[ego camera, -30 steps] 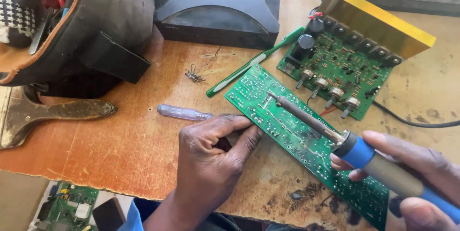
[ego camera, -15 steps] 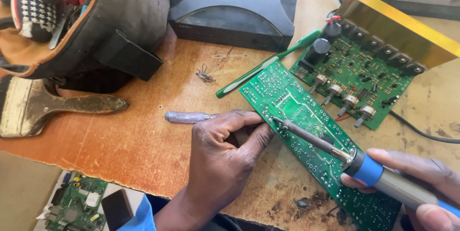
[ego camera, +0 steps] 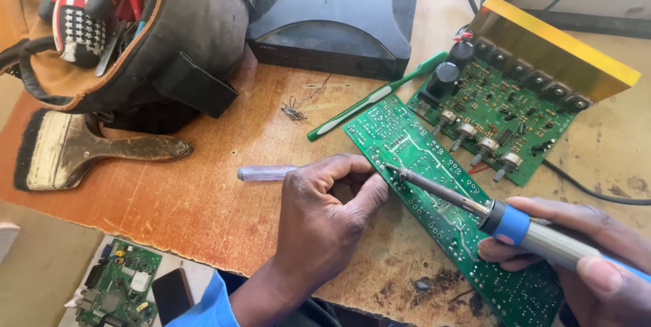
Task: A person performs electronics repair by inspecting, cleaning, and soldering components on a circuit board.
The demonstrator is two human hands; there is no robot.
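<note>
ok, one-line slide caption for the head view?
Right hand touches a soldering iron to a green circuit board while the left hand steadies it.

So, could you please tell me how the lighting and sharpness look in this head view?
Head view: bright, warm daylight; the gold heatsink glares along its top edge; the left hand casts a soft shadow on the table; the long board and iron are sharp; the right hand at the frame edge looks slightly soft; no obvious distortion.
</note>
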